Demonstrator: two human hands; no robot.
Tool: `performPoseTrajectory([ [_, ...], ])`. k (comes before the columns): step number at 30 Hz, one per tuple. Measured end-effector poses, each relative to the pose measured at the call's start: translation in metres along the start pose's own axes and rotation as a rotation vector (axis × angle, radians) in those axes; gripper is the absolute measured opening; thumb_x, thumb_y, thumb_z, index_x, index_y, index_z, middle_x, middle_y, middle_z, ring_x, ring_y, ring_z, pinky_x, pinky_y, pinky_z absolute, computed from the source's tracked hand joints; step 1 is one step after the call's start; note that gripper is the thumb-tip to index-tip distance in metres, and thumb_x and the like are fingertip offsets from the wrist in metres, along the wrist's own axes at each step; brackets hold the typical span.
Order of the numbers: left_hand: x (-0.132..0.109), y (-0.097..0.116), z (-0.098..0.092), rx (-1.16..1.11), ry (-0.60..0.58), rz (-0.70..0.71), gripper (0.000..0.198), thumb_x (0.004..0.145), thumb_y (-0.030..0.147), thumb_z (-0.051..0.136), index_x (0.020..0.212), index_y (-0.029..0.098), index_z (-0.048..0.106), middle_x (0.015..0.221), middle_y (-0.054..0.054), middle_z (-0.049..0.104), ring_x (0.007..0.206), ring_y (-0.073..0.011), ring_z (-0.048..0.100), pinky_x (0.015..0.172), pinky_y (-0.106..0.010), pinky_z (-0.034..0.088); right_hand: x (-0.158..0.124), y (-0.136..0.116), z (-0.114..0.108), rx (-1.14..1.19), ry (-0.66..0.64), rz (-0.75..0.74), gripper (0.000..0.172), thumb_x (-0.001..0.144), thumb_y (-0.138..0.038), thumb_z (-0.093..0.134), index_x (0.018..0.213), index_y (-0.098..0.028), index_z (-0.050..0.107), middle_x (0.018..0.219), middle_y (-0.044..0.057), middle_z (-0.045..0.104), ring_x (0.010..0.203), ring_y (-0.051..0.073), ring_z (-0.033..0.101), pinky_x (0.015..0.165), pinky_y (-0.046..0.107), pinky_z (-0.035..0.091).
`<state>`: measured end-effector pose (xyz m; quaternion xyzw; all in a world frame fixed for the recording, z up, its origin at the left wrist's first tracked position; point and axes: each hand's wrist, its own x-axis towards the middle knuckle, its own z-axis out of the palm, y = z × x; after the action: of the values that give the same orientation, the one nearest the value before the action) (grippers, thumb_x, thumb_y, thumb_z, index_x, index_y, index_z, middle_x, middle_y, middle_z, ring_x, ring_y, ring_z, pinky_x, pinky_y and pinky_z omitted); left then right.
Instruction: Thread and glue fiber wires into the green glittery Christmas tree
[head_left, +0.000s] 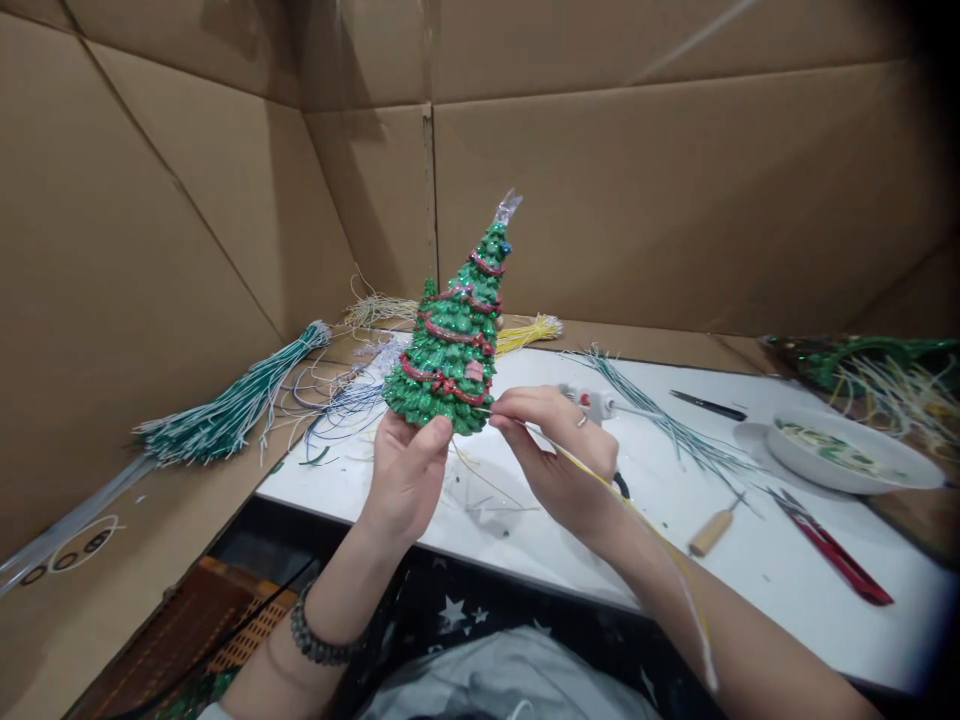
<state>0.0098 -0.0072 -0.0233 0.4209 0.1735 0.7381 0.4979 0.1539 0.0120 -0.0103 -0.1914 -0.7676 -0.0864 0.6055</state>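
Above the white table I hold up a small green Christmas tree figurine (454,345), tilted a little to the right, with red garlands and a clear tip. My left hand (409,470) grips it from below, thumb over the base's front edge. At the lower right of the tree, my right hand (559,445) pinches the end of a thin yellow and white wire (592,475). The wire trails back over my right forearm. Its tip meets the tree's lower edge; whether it goes inside I cannot tell.
Green-white wire bundles (240,400) lie left, yellow wires (529,333) behind the tree. A hot glue gun (600,402), a wooden-handled awl (716,525), a red utility knife (836,555), a dark pen-like tool (709,405) and a white bowl (847,465) are on the right. Cardboard walls (637,200) enclose the table.
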Motion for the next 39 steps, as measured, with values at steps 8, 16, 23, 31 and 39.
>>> performPoseTrajectory([
  [8, -0.006, -0.003, 0.003, 0.003, 0.065, -0.055, 0.034, 0.07, 0.025, 0.08, 0.102, 0.026, 0.067, 0.099, -0.003, 0.076, 0.103, -0.0221, 0.069, 0.096, -0.037, 0.051, -0.003, 0.0, -0.001, -0.002, 0.016, -0.036, 0.018, 0.082, -0.01, 0.069, 0.093, -0.024, 0.066, 0.084, 0.003, 0.072, 0.075, 0.016, 0.069, 0.066, 0.029, 0.058],
  [16, -0.006, -0.003, 0.003, -0.02, 0.056, -0.108, 0.035, 0.071, 0.03, 0.079, 0.103, 0.025, 0.067, 0.097, -0.004, 0.076, 0.096, -0.0229, 0.071, 0.092, -0.037, 0.054, -0.005, -0.001, 0.001, 0.085, 0.061, -0.032, 0.023, 0.079, -0.011, 0.072, 0.093, -0.026, 0.063, 0.078, 0.0, 0.071, 0.068, 0.015, 0.067, 0.062, 0.029, 0.057],
  [23, -0.006, -0.003, 0.003, -0.016, 0.017, -0.137, 0.03, 0.073, 0.028, 0.077, 0.102, 0.023, 0.068, 0.097, -0.004, 0.076, 0.098, -0.0213, 0.07, 0.088, -0.034, 0.055, -0.001, 0.001, -0.001, 0.114, 0.009, 0.011, 0.025, 0.078, -0.016, 0.075, 0.097, -0.025, 0.061, 0.076, -0.002, 0.068, 0.062, 0.012, 0.061, 0.059, 0.027, 0.051],
  [31, 0.0, 0.002, -0.001, -0.11, 0.134, -0.198, 0.016, 0.074, 0.028, 0.075, 0.087, 0.021, 0.069, 0.094, -0.001, 0.076, 0.089, -0.0149, 0.07, 0.08, -0.024, 0.055, -0.006, 0.014, 0.005, 0.256, -0.059, 0.45, 0.085, 0.063, -0.055, 0.082, 0.133, -0.032, 0.039, 0.134, 0.01, 0.045, 0.102, 0.022, 0.054, 0.086, 0.041, 0.051],
  [39, -0.008, -0.001, 0.003, -0.121, 0.084, -0.279, 0.028, 0.071, 0.038, 0.081, 0.092, 0.022, 0.07, 0.094, 0.0, 0.076, 0.085, -0.013, 0.07, 0.077, -0.022, 0.055, -0.003, 0.008, 0.016, 1.044, -0.158, 0.889, 0.092, 0.055, -0.049, 0.088, 0.127, -0.03, 0.035, 0.149, 0.012, 0.04, 0.127, 0.028, 0.054, 0.107, 0.049, 0.046],
])
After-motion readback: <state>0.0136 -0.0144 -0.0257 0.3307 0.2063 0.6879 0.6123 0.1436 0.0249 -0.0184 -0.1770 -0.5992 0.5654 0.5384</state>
